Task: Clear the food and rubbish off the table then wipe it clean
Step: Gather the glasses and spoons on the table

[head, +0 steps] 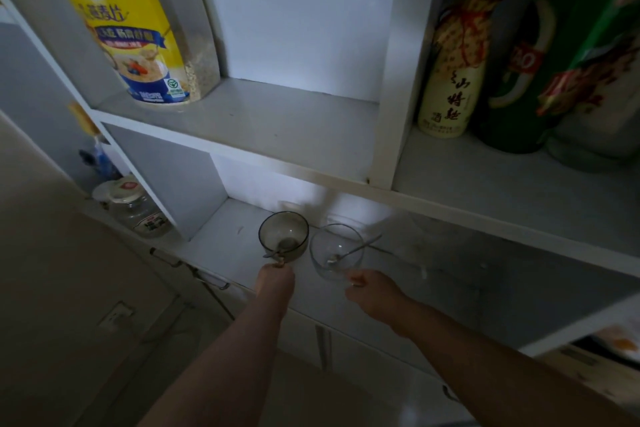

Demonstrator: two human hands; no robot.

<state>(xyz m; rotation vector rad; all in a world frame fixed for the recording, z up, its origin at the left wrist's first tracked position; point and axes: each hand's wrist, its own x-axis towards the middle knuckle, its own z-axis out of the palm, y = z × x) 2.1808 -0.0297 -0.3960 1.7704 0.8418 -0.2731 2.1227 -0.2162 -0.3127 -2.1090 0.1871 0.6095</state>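
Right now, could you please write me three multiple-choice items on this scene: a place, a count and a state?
1. The yellow oat jar stands: A) a shelf above the bowls; B) beside the bowls; C) on the floor.
2. Glass bowls on the lower shelf: A) one; B) two; C) three.
3. The clear glass bowl: A) holds a spoon; B) is upside down; C) holds soup.
1 A: it stands one shelf up. 2 B: a smoky glass bowl beside the clear one. 3 A: a spoon lies inside.
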